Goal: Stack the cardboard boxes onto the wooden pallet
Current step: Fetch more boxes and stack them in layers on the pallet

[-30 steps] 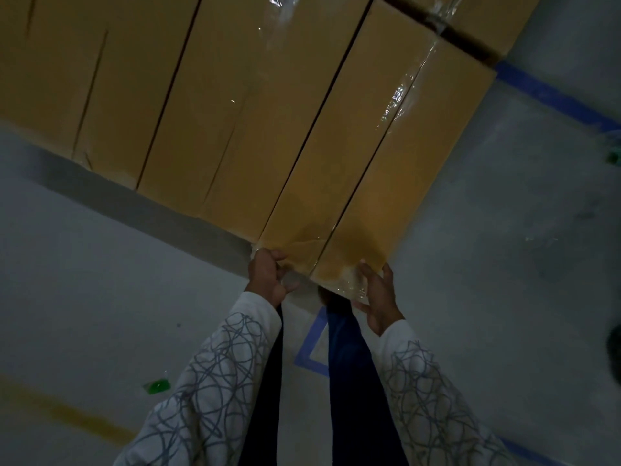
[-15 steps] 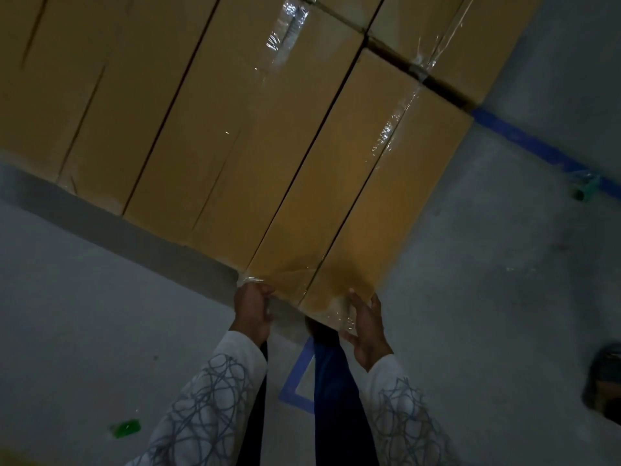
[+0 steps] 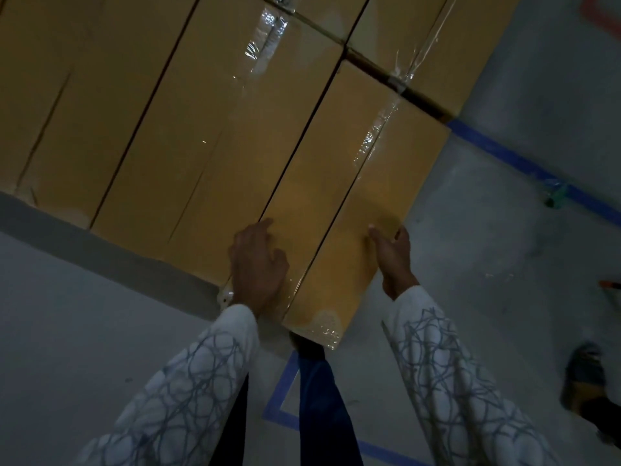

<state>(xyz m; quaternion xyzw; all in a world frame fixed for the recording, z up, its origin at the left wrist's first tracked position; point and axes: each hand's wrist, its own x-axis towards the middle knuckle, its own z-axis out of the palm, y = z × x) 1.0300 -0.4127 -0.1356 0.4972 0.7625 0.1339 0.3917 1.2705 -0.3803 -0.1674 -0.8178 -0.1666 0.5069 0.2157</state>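
A long cardboard box (image 3: 353, 203) sealed with clear tape lies at the right end of a row of similar cardboard boxes (image 3: 208, 146), flush against its neighbour. My left hand (image 3: 258, 267) rests on top of this box near its left seam, fingers spread and lightly bent on the cardboard. My right hand (image 3: 395, 257) lies against the box's right edge, thumb on the top face and palm turned inward. More boxes (image 3: 413, 38) sit behind, under plastic wrap. The pallet is hidden under the boxes.
Grey concrete floor surrounds the stack. A blue tape line (image 3: 524, 163) runs along the right, and a blue tape corner (image 3: 279, 398) lies by my legs. A small green object (image 3: 554, 196) sits on the line. Another person's shoe (image 3: 584, 378) is at the right.
Both hands have left the box's near end. The left one now lies on the top face, the right one along the right edge. The box looks closer and lower in view.
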